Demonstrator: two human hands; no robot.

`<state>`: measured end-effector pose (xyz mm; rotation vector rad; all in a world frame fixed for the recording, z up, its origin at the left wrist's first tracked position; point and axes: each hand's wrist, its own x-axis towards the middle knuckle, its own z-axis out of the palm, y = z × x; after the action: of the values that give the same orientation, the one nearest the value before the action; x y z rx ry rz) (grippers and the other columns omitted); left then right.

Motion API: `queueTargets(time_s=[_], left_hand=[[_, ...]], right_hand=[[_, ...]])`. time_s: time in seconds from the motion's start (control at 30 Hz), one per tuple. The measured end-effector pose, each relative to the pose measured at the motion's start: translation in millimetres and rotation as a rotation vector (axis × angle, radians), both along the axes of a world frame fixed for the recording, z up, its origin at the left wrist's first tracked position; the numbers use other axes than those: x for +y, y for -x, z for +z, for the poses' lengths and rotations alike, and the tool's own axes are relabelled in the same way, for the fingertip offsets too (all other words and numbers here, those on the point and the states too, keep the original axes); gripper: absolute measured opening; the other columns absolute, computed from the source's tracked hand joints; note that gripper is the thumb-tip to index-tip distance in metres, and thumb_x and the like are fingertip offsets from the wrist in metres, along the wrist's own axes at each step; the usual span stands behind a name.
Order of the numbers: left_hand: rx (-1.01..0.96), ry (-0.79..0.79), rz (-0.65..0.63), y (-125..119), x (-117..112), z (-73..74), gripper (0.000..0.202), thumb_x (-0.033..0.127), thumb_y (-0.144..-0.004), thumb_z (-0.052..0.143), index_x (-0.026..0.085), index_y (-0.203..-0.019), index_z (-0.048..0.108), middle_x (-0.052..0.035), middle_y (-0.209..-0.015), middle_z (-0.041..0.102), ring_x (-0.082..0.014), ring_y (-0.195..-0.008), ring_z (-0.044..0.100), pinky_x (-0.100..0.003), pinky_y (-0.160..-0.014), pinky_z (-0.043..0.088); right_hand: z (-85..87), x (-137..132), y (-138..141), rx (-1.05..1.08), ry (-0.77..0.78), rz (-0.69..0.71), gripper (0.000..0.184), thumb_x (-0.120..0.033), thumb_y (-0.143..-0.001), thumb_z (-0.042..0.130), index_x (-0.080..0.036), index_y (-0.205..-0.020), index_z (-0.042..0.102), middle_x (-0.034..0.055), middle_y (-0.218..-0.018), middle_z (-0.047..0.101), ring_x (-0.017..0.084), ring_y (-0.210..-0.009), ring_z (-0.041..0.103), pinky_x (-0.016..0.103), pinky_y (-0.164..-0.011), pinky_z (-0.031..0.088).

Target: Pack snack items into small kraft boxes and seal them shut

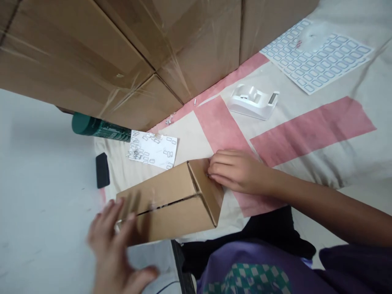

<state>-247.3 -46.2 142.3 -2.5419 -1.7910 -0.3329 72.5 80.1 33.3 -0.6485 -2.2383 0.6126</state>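
Note:
A small closed cardboard box (171,222) lies in front of me, with a seam running along its top. My left hand (114,249) is at the box's left end, fingers and thumb spread and somewhat blurred. Whether those fingertips touch the box or hover just over it, I cannot tell. My right hand (229,170) is closed, its curled fingers pressed against the box's right end near the upper edge. Its fingertips are partly hidden there. A bit of clear tape seems to cross the seam in the middle.
Large taped cartons (196,45) stand along the back. Between them and the box are a white card with label outlines (153,149), a green canister (101,126) and a black object (102,170). A white tape dispenser (254,101) and label sheets (321,59) lie to the right.

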Motion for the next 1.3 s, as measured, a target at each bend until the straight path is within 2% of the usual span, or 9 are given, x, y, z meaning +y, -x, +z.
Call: queueTargets(time_s=[0.03, 0.1, 0.2, 0.7, 0.97, 1.13, 1.3], left_hand=[[0.048, 0.003, -0.042, -10, -6, -4.4, 0.081, 0.070, -0.092, 0.053, 0.032, -0.160, 0.033, -0.0098, -0.168, 0.031, -0.0407, -0.152, 0.031, -0.063, -0.124, 0.022], [0.095, -0.043, -0.084, -23, -9, -15.8, 0.083, 0.050, -0.092, 0.067, 0.030, -0.162, 0.028, -0.0088, -0.169, 0.027, -0.0358, -0.155, 0.028, -0.058, -0.127, 0.019], [0.108, -0.120, -0.074, -29, -4, -27.5, 0.089, 0.030, -0.086, 0.076, 0.028, -0.162, 0.029, -0.0084, -0.167, 0.031, -0.0328, -0.153, 0.033, -0.053, -0.126, 0.025], [0.069, -0.179, -0.077, -27, 0, -31.2, 0.090, 0.029, -0.079, 0.078, 0.027, -0.159, 0.037, -0.0079, -0.163, 0.039, -0.0349, -0.149, 0.041, -0.055, -0.123, 0.031], [0.071, -0.201, -0.091, -26, 1, -33.1, 0.090, 0.032, -0.078, 0.077, 0.025, -0.159, 0.038, -0.0091, -0.162, 0.041, -0.0364, -0.148, 0.042, -0.056, -0.122, 0.032], [0.077, -0.231, -0.050, -29, 1, -36.1, 0.091, 0.032, -0.077, 0.078, 0.026, -0.158, 0.039, -0.0095, -0.161, 0.043, -0.0366, -0.146, 0.044, -0.056, -0.121, 0.034], [0.092, -0.243, -0.044, -30, 1, -37.4, 0.091, 0.032, -0.077, 0.079, 0.026, -0.158, 0.038, -0.0102, -0.160, 0.044, -0.0362, -0.146, 0.045, -0.055, -0.121, 0.035]], right_hand=[[0.1, 0, 0, 0.003, 0.000, 0.002, 0.023, -0.022, -0.105, 0.046, -0.015, -0.097, 0.066, 0.0079, -0.091, 0.069, 0.019, -0.086, 0.061, 0.033, -0.082, 0.051], [-0.3, 0, -1, 0.011, -0.003, 0.016, 0.023, -0.022, -0.105, 0.046, -0.015, -0.098, 0.067, 0.0080, -0.091, 0.069, 0.019, -0.087, 0.061, 0.033, -0.082, 0.050], [-1.4, 1, -3, 0.013, -0.014, 0.038, 0.024, -0.022, -0.106, 0.045, -0.015, -0.099, 0.067, 0.0079, -0.092, 0.070, 0.019, -0.088, 0.062, 0.033, -0.083, 0.050], [1.7, 1, -6, -0.035, -0.038, 0.025, 0.022, -0.021, -0.104, 0.046, -0.015, -0.100, 0.067, 0.0073, -0.090, 0.070, 0.019, -0.085, 0.062, 0.033, -0.080, 0.047], [3.2, 5, -10, -0.028, 0.055, 0.059, 0.019, -0.025, -0.103, 0.052, -0.016, -0.101, 0.068, 0.0070, -0.092, 0.071, 0.019, -0.085, 0.064, 0.033, -0.081, 0.048], [4.9, 8, -14, -0.029, 0.156, 0.056, 0.016, -0.030, -0.099, 0.061, -0.017, -0.101, 0.070, 0.0073, -0.093, 0.072, 0.020, -0.086, 0.065, 0.033, -0.080, 0.048], [1.5, 8, -11, -0.019, 0.181, 0.051, 0.018, -0.027, -0.098, 0.061, -0.016, -0.110, 0.069, 0.0082, -0.098, 0.074, 0.020, -0.088, 0.066, 0.034, -0.081, 0.049]])
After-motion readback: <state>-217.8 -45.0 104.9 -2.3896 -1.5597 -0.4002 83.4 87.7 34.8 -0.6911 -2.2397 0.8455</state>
